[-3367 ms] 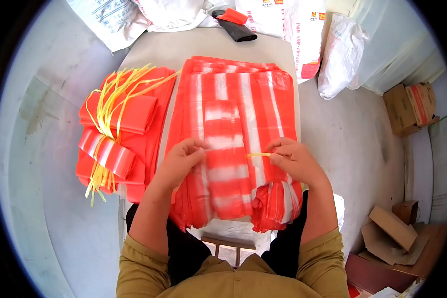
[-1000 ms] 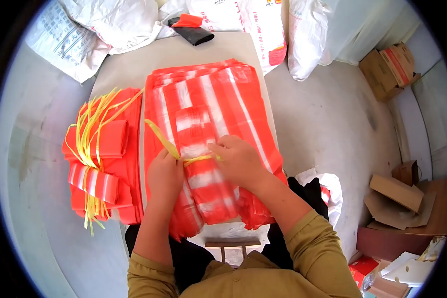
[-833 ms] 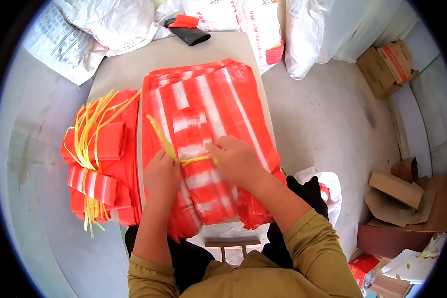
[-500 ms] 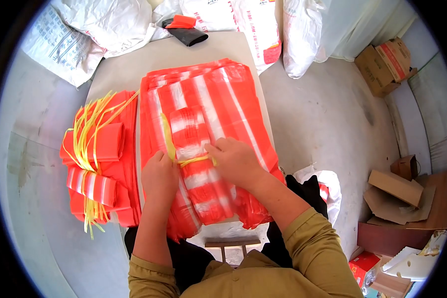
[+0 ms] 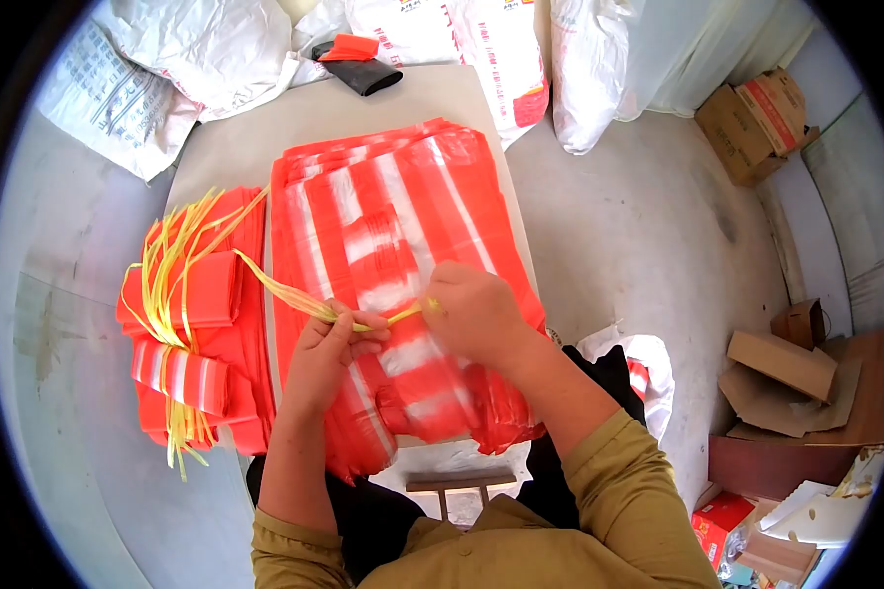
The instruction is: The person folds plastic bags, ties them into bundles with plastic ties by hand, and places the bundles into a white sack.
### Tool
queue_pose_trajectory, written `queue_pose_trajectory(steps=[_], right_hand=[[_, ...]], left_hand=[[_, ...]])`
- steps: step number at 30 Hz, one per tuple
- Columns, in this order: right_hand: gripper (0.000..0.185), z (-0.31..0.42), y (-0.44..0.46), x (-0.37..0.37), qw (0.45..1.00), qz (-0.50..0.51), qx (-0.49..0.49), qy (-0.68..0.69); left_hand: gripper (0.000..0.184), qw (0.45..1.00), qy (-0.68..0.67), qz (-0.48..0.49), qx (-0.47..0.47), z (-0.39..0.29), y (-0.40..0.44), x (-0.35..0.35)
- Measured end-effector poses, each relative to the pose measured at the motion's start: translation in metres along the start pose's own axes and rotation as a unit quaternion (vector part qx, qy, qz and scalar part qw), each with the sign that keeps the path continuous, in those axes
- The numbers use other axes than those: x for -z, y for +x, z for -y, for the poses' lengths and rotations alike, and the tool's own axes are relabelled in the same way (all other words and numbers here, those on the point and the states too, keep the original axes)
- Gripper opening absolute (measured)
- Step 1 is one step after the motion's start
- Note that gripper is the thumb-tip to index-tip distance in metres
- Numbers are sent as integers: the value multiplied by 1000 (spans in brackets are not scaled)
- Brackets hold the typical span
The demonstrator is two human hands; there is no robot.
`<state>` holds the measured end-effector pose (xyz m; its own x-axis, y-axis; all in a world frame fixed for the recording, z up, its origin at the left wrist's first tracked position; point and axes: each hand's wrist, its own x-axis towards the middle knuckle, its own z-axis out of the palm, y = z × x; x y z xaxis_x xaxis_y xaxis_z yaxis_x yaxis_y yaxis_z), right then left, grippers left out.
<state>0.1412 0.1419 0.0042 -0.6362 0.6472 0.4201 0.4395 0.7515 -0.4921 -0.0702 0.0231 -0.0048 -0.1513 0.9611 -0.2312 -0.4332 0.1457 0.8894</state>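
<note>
My left hand (image 5: 329, 351) pinches a yellow strip (image 5: 295, 296), whose long end trails up to the left. The fist of my right hand (image 5: 471, 312) is closed on the other end of this strip. Between my hands the strip crosses a folded red-and-white bundle (image 5: 403, 361), which lies on a stack of striped red-and-white plastic bags (image 5: 462, 196). To the left, loose yellow strips (image 5: 172, 275) lie over folded red bags (image 5: 211, 290) and a small striped roll (image 5: 182, 376).
The stacks rest on a beige tabletop (image 5: 255, 128). At its far edge are a black roll (image 5: 365, 75) with a red piece and white sacks (image 5: 201, 44). Cardboard boxes (image 5: 756, 128) stand at the right, with an open carton (image 5: 781, 383) lower down. A wooden stool (image 5: 460, 482) shows below.
My left hand has turned and its fingers now show around the strip, whose free end points further left. My right hand has shifted slightly right and up. The view has moved a little.
</note>
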Motion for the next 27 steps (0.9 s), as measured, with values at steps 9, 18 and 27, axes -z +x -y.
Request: queue_pose_trajectory(steps=[9,18,27], right_hand=[[21,-16,-4,-1,995,75,-66,-6],[25,5,3,-14,927,94,-195,306],[27,11,14,4,925,222,-175,254]], left_hand=[[17,993,114,-35,23,9,3,-8],[21,977,214,-17,2,16,5,-7],[10,986,136,-37,-90,13,-1,-15]])
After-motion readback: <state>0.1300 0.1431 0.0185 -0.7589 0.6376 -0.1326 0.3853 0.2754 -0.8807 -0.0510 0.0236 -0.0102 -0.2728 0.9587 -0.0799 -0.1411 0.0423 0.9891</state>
